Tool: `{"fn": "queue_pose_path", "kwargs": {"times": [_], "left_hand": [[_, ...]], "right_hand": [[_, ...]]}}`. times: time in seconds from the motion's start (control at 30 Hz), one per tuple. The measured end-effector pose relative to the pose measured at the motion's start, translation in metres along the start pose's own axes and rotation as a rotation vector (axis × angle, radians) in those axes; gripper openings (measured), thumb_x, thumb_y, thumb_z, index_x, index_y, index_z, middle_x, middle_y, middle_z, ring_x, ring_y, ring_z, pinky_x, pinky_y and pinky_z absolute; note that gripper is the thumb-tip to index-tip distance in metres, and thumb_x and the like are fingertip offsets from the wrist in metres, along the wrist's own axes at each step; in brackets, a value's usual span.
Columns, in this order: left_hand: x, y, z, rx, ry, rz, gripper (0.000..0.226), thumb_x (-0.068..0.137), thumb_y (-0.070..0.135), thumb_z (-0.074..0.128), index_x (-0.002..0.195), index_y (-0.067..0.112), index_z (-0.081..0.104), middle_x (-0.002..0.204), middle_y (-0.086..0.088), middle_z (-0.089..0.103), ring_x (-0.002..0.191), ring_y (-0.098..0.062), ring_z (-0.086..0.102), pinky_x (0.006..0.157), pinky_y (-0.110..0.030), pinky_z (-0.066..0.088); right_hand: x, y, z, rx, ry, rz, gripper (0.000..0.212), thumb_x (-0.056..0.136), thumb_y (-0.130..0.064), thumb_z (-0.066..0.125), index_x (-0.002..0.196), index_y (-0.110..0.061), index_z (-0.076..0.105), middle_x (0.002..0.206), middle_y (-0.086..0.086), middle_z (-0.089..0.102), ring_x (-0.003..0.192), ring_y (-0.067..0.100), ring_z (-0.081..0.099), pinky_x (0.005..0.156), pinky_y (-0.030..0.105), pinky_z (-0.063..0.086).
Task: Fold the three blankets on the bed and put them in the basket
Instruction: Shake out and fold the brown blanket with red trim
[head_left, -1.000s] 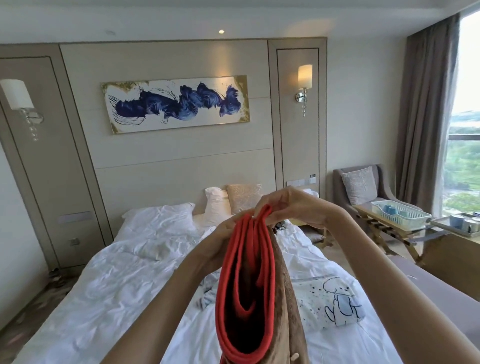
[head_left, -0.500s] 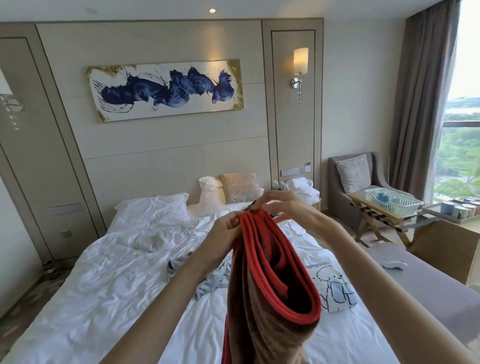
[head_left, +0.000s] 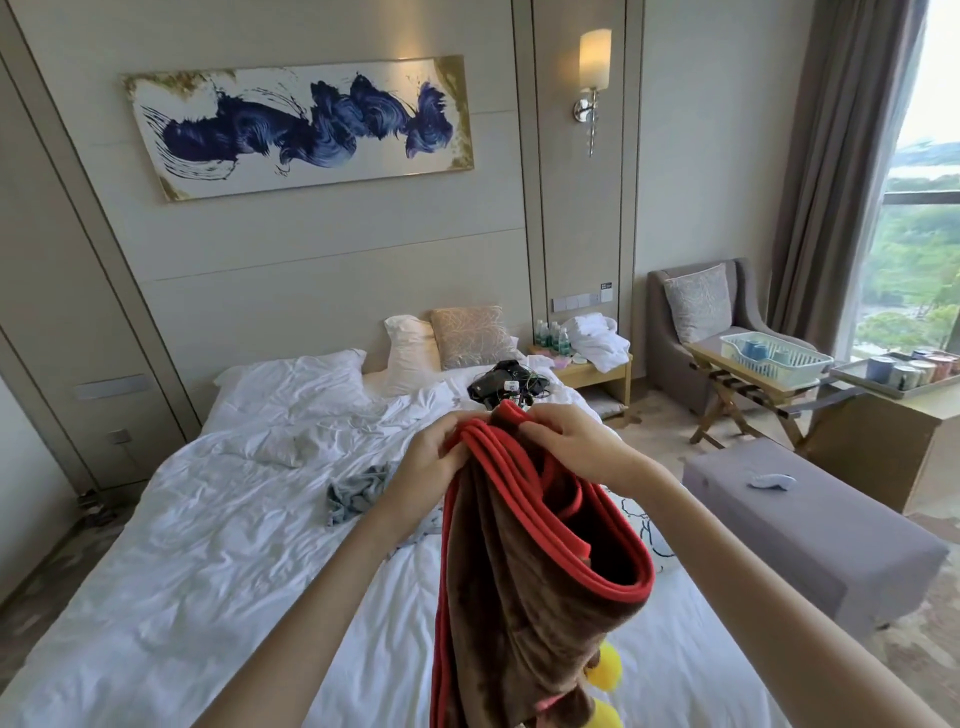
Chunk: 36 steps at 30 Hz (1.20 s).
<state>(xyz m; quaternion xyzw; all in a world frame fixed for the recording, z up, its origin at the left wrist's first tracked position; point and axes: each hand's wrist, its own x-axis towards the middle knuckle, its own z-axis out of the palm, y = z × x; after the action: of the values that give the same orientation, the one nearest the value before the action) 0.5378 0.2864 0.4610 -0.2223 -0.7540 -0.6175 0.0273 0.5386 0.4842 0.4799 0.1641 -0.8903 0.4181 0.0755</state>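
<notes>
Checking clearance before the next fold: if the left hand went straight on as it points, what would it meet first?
The brown blanket that the left hand pinches, then probably the right hand on the same red-trimmed edge.

Brown blanket (head_left: 519, 597) edged red, white bed (head_left: 208, 545), crumpled grey cloth (head_left: 356, 491), blue-swirled painting (head_left: 301, 127).

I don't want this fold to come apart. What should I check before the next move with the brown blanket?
1. Left hand grip on brown blanket: ok.
2. Right hand grip on its top edge: ok.
3. Red-trimmed layers aligned: not ok, they gape apart.
4. Lower end clear of bed: cannot tell, out of frame.
5. Grey blanket folded: not ok, crumpled.
</notes>
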Motion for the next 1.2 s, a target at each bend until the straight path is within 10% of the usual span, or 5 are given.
{"fn": "queue_pose_path", "kwargs": {"times": [0.37, 0.83, 1.2], "left_hand": [[-0.001, -0.021, 0.000, 0.195, -0.055, -0.042, 0.021, 0.101, 0.008, 0.050, 0.120, 0.005, 0.059, 0.114, -0.007, 0.067, 0.111, -0.016, 0.063, 0.103, -0.037, 0.047], [-0.014, -0.066, -0.006, 0.372, 0.074, -0.018, 0.023, 0.099, 0.008, 0.053, 0.105, 0.028, 0.060, 0.106, 0.014, 0.068, 0.101, 0.008, 0.061, 0.085, -0.006, 0.042], [-0.042, -0.108, -0.027, 0.442, 0.138, -0.142, 0.018, 0.102, 0.006, 0.044, 0.113, 0.015, 0.055, 0.106, 0.008, 0.066, 0.097, 0.010, 0.060, 0.077, -0.003, 0.042]], "right_hand": [[0.008, 0.012, 0.012, -0.066, -0.129, -0.044, 0.011, 0.084, -0.012, 0.066, 0.085, -0.002, 0.066, 0.073, 0.006, 0.061, 0.067, 0.016, 0.052, 0.065, 0.029, 0.042], [-0.001, 0.095, 0.011, -0.510, -0.224, 0.438, 0.024, 0.083, -0.013, 0.049, 0.104, -0.014, 0.060, 0.092, 0.000, 0.057, 0.085, 0.018, 0.054, 0.065, 0.027, 0.043], [-0.031, 0.083, 0.010, 0.057, -0.398, 0.191, 0.036, 0.078, 0.008, 0.051, 0.101, -0.019, 0.047, 0.111, -0.002, 0.057, 0.087, 0.015, 0.060, 0.066, 0.023, 0.050]]}}
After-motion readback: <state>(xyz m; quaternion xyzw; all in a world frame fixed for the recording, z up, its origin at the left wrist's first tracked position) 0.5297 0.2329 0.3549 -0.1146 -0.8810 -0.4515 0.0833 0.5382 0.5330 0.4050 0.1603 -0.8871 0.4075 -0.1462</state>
